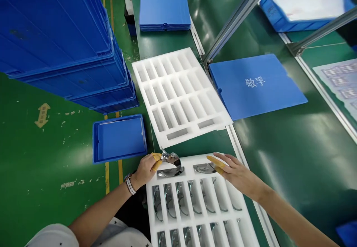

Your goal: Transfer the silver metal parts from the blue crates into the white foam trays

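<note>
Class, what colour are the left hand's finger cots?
The finger cots are yellow, best seen in the head view.

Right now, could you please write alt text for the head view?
A person's left hand, in yellow finger cots, holds a curved mirrored lens above a white foam tray of lenses, while the right hand nears another lens in its top row. Another foam tray lies beyond on a green belt.
</note>
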The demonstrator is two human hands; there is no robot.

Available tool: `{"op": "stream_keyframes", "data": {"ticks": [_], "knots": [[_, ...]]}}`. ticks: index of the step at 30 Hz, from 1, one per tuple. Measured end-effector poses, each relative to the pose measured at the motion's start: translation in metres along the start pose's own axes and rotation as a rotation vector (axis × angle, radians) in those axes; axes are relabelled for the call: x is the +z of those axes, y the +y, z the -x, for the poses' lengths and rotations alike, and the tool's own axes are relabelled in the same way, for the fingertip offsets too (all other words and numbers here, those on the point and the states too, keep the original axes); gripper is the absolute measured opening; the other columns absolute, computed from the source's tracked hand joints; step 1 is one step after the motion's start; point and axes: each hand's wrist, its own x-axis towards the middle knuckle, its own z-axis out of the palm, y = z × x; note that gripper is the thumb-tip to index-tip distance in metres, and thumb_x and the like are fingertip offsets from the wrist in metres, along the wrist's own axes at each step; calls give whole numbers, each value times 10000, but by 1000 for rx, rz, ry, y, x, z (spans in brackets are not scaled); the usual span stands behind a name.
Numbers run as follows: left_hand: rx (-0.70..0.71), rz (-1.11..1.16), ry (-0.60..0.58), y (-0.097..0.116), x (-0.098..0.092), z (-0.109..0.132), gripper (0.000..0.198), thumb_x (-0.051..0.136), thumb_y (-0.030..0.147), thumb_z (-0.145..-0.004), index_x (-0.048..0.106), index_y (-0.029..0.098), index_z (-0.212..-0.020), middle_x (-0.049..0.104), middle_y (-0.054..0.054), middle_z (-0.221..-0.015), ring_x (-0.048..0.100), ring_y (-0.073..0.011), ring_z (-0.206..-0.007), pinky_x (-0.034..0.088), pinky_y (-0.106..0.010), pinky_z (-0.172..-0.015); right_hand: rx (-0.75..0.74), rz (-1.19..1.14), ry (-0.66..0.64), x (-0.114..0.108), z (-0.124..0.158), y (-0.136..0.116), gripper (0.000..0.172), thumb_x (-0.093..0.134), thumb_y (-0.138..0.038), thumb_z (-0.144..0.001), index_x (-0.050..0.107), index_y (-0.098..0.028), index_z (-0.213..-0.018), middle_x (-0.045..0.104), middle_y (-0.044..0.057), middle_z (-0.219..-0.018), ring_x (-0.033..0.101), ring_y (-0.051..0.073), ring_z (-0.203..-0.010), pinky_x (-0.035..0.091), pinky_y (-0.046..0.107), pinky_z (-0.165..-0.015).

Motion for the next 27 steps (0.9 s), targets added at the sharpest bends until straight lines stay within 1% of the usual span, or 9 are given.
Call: {"op": "stream_keyframes", "data": {"ticks": [5, 9, 12, 15, 18, 20, 22, 25, 27], "knots": [[39, -7, 1, -1, 0, 0, 168, 521, 258, -989, 674, 201, -1029, 726, -86, -1010, 693, -196, -954, 597, -352, -847, 19, 58, -55, 18, -20, -10, 316, 539, -71, -727, 734, -241, -908, 632, 63, -1318, 190, 327, -1513, 251, 609, -1215], [32, -67, -14, -4, 2, 3, 191, 502, 279, -998, 672, 195, -977, 719, -83, -949, 685, -199, -922, 597, -369, -837, 117, 124, -113, 22, -29, -20, 291, 531, -83, -717, 733, -242, -853, 636, 81, -1313, 284, 339, -1472, 171, 682, -1209], [30, -117, -12, -4, 4, 3, 244, 481, 294, -1005, 658, 186, -877, 697, -75, -851, 667, -195, -837, 588, -364, -779, 173, 146, -132, 16, -34, -31, 290, 529, -80, -703, 739, -236, -827, 674, 107, -1236, 378, 358, -1414, 165, 700, -1199], [23, -132, -3, -1, 3, 2, 285, 470, 300, -1006, 640, 189, -806, 676, -63, -796, 639, -180, -755, 566, -348, -725, 257, 145, -109, -2, -42, -43, 270, 518, -84, -734, 744, -210, -812, 706, 141, -1149, 515, 388, -1281, 250, 703, -1159], [3, -79, 17, 3, -2, 0, 269, 488, 301, -997, 645, 193, -807, 682, -62, -799, 641, -183, -761, 559, -352, -743, 342, 45, -76, -32, -62, -50, 310, 471, -67, -810, 735, -195, -908, 727, 152, -1075, 662, 317, -992, 462, 569, -1020], [-31, -11, 47, 5, -9, -1, 239, 514, 308, -986, 660, 197, -832, 700, -66, -822, 655, -190, -784, 561, -354, -760, 513, -123, -52, -48, -85, -49, 294, 437, -119, -893, 705, -201, -980, 735, 139, -1012, 680, 267, -854, 535, 437, -832], [-86, 71, 79, 6, -18, -3, 211, 538, 317, -974, 683, 202, -871, 719, -71, -858, 670, -196, -812, 566, -350, -768, 848, -391, -32, -55, -115, -42, 212, 470, -270, -950, 666, -215, -1011, 733, 117, -950, 686, 262, -845, 517, 363, -715], [-184, 205, 110, 8, -36, -11, 213, 550, 334, -969, 710, 207, -907, 738, -81, -953, 689, -205, -895, 569, -343, -800, 1391, -936, -68, -45, -160, -29, 163, 629, -359, -869, 614, -207, -925, 712, 79, -795, 699, 264, -814, 513, 332, -681], [-244, 281, 130, 6, -48, -17, 245, 550, 359, -967, 719, 209, -873, 740, -81, -996, 691, -211, -939, 566, -346, -827, 1570, -1202, -78, -31, -183, -25, 145, 648, -313, -836, 570, -193, -856, 680, 54, -699, 698, 238, -701, 523, 318, -617]]}}
